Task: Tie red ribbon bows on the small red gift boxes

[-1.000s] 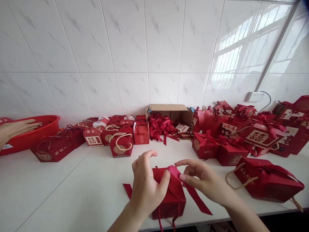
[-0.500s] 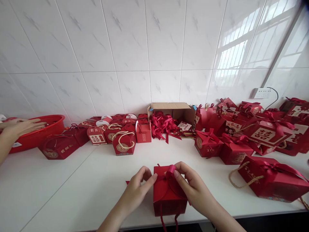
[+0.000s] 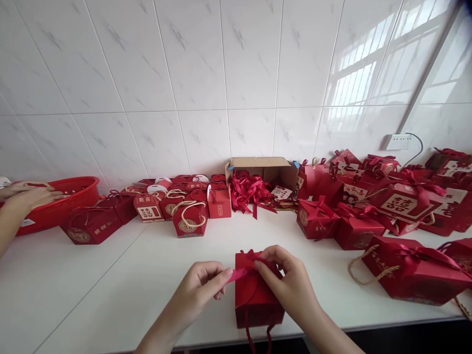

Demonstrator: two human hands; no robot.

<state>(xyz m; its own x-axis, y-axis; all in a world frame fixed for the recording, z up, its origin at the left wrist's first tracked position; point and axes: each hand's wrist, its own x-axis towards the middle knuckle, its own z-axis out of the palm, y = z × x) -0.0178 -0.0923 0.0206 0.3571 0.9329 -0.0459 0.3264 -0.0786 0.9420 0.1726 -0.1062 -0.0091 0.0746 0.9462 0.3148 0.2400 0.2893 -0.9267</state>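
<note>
In front of me a red gift box (image 3: pixel 254 295) stands near the table's front edge, its dark red cord handle (image 3: pixel 249 332) hanging over its near side. A red ribbon (image 3: pixel 239 274) crosses the top of the box. My left hand (image 3: pixel 206 285), left of the box, pinches one end of that ribbon and holds it out sideways. My right hand (image 3: pixel 285 275) pinches the ribbon at the middle of the lid, where a small bow-like fold shows. The fingers partly hide the knot.
Loose red ribbons (image 3: pixel 250 189) fill a cardboard box (image 3: pixel 261 161) by the wall. Several red gift boxes (image 3: pixel 190 219) stand left of it, and bow-tied boxes (image 3: pixel 416 270) crowd the right. At far left another person's hands (image 3: pixel 29 196) reach over a red basin (image 3: pixel 79 196).
My left hand has moved from the box's edge leftward, now drawing a ribbon end out. The loop beneath my right fingers looks flatter. The other person's hands have come together at the basin.
</note>
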